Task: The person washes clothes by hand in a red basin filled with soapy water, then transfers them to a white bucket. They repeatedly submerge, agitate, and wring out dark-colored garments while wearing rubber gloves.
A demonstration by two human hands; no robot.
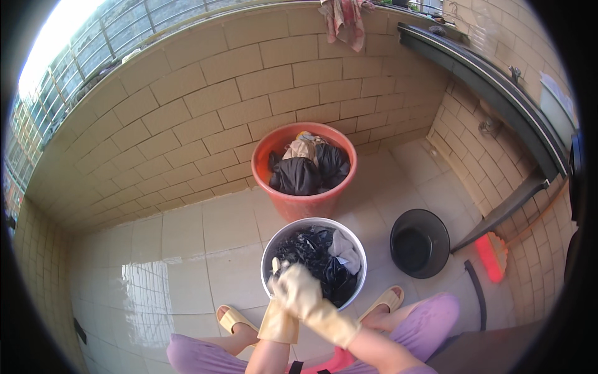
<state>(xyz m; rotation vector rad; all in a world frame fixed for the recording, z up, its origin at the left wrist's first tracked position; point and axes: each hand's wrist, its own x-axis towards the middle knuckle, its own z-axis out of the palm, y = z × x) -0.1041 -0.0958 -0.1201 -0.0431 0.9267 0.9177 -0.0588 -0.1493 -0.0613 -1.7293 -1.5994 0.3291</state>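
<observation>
Both of my hands wear cream rubber gloves and meet over the near left rim of a round basin (360, 262) with a pale rim. My right hand (299, 290) is blurred and lies across my left hand (278, 318). Mostly the cuff and wrist of the left glove show; its fingers are largely hidden. Whether anything is held between the hands cannot be made out. Dark wet clothes (308, 248) fill the basin, with bits of foam on them. A grey cloth (345, 250) with a white tag lies at its right side.
Behind the basin stands an orange-red tub (303, 205) of dark and beige clothes. To the right are a black bucket (420, 243) and an orange broom head (490, 257). A dark counter (486, 79) juts from the right wall. A cloth (345, 23) hangs over the tiled ledge.
</observation>
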